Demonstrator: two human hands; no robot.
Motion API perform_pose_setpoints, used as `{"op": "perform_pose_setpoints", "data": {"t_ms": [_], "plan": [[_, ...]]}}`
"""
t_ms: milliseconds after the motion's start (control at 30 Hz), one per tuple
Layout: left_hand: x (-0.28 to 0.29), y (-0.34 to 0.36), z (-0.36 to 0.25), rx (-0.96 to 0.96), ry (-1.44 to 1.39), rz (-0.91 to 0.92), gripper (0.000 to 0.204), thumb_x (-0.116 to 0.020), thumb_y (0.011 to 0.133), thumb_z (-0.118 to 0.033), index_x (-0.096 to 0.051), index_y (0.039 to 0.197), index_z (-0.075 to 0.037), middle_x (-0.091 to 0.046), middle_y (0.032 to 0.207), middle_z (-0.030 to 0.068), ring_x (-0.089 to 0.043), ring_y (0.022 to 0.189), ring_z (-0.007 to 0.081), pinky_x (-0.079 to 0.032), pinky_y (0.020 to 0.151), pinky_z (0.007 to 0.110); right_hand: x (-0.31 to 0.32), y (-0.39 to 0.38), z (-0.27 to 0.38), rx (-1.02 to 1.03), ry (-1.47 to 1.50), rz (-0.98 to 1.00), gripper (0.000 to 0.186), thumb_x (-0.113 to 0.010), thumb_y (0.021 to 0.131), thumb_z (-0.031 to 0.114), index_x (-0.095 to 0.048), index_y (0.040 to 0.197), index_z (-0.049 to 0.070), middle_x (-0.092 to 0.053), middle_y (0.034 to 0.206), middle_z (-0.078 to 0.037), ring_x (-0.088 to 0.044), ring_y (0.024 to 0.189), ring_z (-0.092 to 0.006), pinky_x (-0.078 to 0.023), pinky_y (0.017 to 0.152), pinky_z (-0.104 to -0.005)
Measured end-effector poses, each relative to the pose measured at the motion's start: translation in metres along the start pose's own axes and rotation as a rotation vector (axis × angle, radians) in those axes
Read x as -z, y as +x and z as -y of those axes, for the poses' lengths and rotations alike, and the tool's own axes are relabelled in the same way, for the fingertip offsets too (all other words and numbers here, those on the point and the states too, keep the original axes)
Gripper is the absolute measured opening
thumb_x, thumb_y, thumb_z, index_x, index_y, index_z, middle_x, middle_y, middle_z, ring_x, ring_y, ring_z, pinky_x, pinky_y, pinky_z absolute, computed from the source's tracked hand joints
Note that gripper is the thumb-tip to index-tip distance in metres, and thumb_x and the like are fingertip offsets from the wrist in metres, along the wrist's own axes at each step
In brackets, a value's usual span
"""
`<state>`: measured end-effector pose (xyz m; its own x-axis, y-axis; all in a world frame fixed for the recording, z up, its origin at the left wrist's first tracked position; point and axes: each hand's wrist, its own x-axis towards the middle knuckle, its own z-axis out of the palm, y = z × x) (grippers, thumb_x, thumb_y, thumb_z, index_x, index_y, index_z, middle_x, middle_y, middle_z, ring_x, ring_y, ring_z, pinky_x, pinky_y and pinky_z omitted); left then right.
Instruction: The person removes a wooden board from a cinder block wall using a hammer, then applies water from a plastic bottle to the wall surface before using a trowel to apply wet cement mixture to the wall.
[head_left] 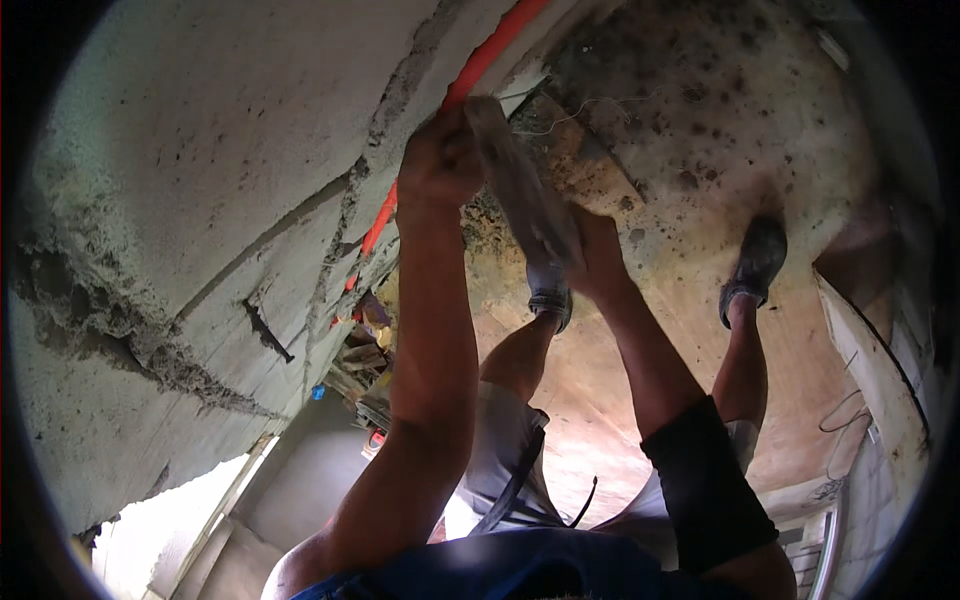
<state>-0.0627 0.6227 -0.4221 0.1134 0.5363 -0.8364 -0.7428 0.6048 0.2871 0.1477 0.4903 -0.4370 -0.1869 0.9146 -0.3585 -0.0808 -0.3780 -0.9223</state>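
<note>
My left hand (440, 165) is closed in a curl against the orange-red pipe (497, 48), which runs along the wall and passes behind it. What its fingers hold, if anything, I cannot make out. My right hand (598, 250) grips the lower end of a flat, grey-brown board (520, 180), smeared and worn, with blur along its length. The board slants up and left, its upper end close beside my left hand and the pipe. The pipe shows again below the left wrist.
A rough concrete wall (240, 130) with chases and broken patches fills the left. Stained, speckled sheeting (690, 110) lies around my shoes (755, 262). Thin wire (565, 125) curls across it. Scraps of wood (362, 358) are heaped by the wall; a pale panel (865, 350) stands at right.
</note>
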Motion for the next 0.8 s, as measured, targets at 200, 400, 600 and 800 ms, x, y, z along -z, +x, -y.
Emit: {"op": "perform_pose_setpoints", "data": {"t_ms": [200, 400, 600, 800], "plan": [[-0.047, 0.003, 0.035, -0.175, -0.012, -0.237, 0.019, -0.054, 0.096, -0.007, -0.060, 0.114, -0.007, -0.067, 0.091, 0.0048, -0.048, 0.053, 0.0050, -0.042, 0.044, 0.017, 0.010, 0.000, -0.030, -0.043, -0.088, 0.047, 0.037, -0.067, 0.084, 0.041, -0.065, 0.089, 0.004, -0.062, 0.069, -0.019, -0.064, 0.064, -0.0405, -0.051, 0.058, -0.0447], [-0.004, 0.010, 0.012, -0.182, 0.232, 0.028, 0.021, -0.057, 0.095, -0.007, -0.061, 0.115, -0.010, -0.067, 0.091, 0.0054, -0.048, 0.055, 0.0049, -0.039, 0.045, 0.016, 0.005, -0.009, -0.035, 0.121, -0.093, 0.074, 0.030, -0.065, 0.086, 0.031, -0.064, 0.093, 0.002, -0.065, 0.073, -0.018, -0.063, 0.068, -0.0299, -0.050, 0.062, -0.0413], [0.005, 0.004, 0.000, 0.068, 0.005, 0.144, 0.020, -0.059, 0.097, -0.015, -0.063, 0.116, -0.011, -0.067, 0.086, 0.0014, -0.045, 0.050, 0.0046, -0.038, 0.043, 0.019, 0.008, 0.005, -0.013, -0.140, -0.068, 0.087, 0.030, -0.065, 0.088, 0.030, -0.063, 0.091, 0.000, -0.066, 0.077, -0.022, -0.067, 0.074, -0.0400, -0.052, 0.064, -0.0425], [-0.011, -0.003, 0.024, 0.043, -0.130, 0.165, 0.026, -0.053, 0.101, -0.017, -0.059, 0.125, -0.013, -0.070, 0.105, 0.0088, -0.042, 0.053, 0.0072, -0.036, 0.049, 0.023, 0.045, -0.045, -0.069, 0.230, -0.833, -0.110, 0.031, -0.050, 0.097, 0.030, -0.052, 0.077, 0.006, -0.047, 0.056, -0.002, -0.052, 0.051, -0.0148, -0.042, 0.049, -0.0318]]}}
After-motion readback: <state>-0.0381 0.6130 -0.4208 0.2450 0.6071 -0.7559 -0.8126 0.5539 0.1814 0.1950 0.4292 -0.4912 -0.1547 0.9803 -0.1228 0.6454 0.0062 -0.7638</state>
